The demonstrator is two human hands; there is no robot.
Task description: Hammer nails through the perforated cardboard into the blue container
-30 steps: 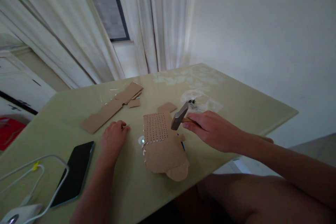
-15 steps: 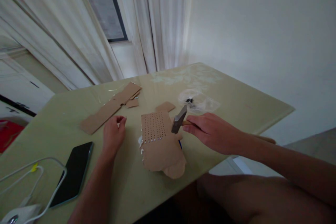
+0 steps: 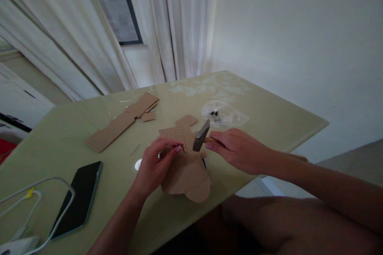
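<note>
My right hand point(image 3: 229, 143) grips the wooden handle of a hammer point(image 3: 201, 136), its metal head raised just right of a brown cardboard piece point(image 3: 187, 179). Rows of small dark holes run across the upper part of that cardboard. Over these holes, my left hand point(image 3: 160, 157) pinches thumb and forefinger together at the right side of the grid; whatever sits between the tips is too small to make out. A thin needle-like piece point(image 3: 134, 150) lies on the table left of this hand, and a white round thing point(image 3: 138, 164) shows partly behind it.
Cardboard strips point(image 3: 119, 125) lie at the back left, with a small cardboard scrap point(image 3: 187, 120) behind the holed piece. A clear plastic bag point(image 3: 227, 114) with small dark bits sits at the back right. A phone point(image 3: 77, 199) and white cable point(image 3: 67, 207) occupy the near left.
My left hand has moved right, from the bare table onto the holed cardboard, uncovering the needle-like piece. The hammer stays raised in my right hand at nearly the same spot.
</note>
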